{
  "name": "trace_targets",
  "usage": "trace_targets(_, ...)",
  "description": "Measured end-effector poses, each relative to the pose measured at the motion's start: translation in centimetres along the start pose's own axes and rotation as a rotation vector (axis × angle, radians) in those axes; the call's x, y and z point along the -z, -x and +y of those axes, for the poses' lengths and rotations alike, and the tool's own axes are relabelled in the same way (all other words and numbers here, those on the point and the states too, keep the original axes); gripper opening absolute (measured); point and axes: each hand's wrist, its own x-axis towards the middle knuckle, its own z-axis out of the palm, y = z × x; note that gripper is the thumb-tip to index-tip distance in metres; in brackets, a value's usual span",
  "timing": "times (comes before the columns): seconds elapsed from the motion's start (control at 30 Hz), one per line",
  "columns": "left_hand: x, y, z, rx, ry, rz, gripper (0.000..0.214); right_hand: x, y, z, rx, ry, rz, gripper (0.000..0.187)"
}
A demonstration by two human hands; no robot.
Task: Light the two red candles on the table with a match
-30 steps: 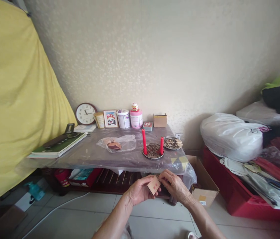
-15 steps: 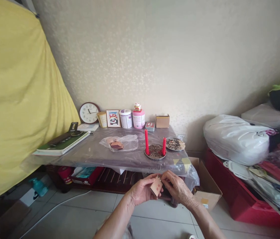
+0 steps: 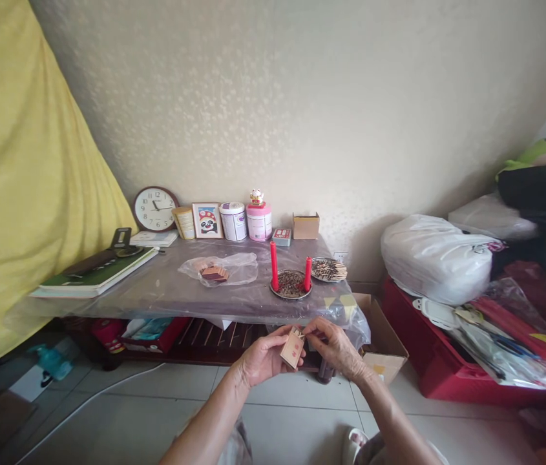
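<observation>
My left hand (image 3: 265, 355) holds a small tan matchbox (image 3: 293, 349) with red print, tilted in front of the table edge. Pale match ends (image 3: 299, 333) show at its upper end. There the thumb and fingers of my right hand (image 3: 328, 342) pinch a matchstick, largely hidden by the fingertips. Beyond the hands, a tall red candle (image 3: 274, 267) and a shorter red candle (image 3: 307, 274) stand upright on a round metal plate (image 3: 291, 296) strewn with dark bits. Many matchsticks lie on a second plate (image 3: 329, 270) behind it. Neither candle shows a flame.
Plastic film covers the low table (image 3: 166, 290). A clear bag (image 3: 238, 268) with brown matchboxes, a green book (image 3: 98, 271), a clock (image 3: 155, 208), tins and a small carton (image 3: 305, 226) sit on it. A cardboard box (image 3: 384, 349) and red bin (image 3: 447, 361) stand right.
The camera view has shifted, so the scene sits further left. My hands stay together at the matchbox, whose printed face and match ends now show more.
</observation>
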Motion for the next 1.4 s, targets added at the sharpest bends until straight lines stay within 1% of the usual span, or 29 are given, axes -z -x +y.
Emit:
trace_targets(0.2,0.0,0.0,0.1,-0.010,0.009,-0.002,0.041,0.1,0.0,0.0,0.017,-0.063,0.016,0.012)
trace_targets(0.5,-0.1,0.0,0.0,0.009,-0.024,0.003,0.038,0.0,0.1,0.5,0.067,0.046,-0.081,0.015)
trace_targets(0.63,0.0,0.0,-0.1,0.014,-0.024,0.020,0.035,0.1,0.1,0.6,0.102,0.073,-0.102,0.015)
trace_targets(0.73,-0.1,0.0,0.0,-0.003,0.001,0.029,0.036,0.1,0.2,0.6,0.084,0.096,-0.074,0.014)
trace_targets(0.83,-0.2,0.0,0.2,-0.034,0.031,0.046,0.038,0.2,0.2,0.9,0.014,0.112,-0.022,0.013)
trace_targets(0.9,-0.2,0.1,0.4,-0.055,0.041,0.056,0.039,0.3,0.1,1.1,-0.030,0.095,0.013,0.012)
trace_targets(1.0,-0.3,0.2,0.5,-0.081,0.049,0.057,0.040,0.4,0.1,1.4,-0.057,0.037,0.048,0.011)
trace_targets(1.17,-0.4,0.3,0.6,-0.113,0.066,0.051,0.039,0.2,0.1,1.8,-0.038,-0.037,0.073,0.013)
trace_targets(1.4,-0.5,0.3,0.7,-0.149,0.071,0.064,0.037,0.4,0.1,1.2,0.050,0.043,0.141,0.012)
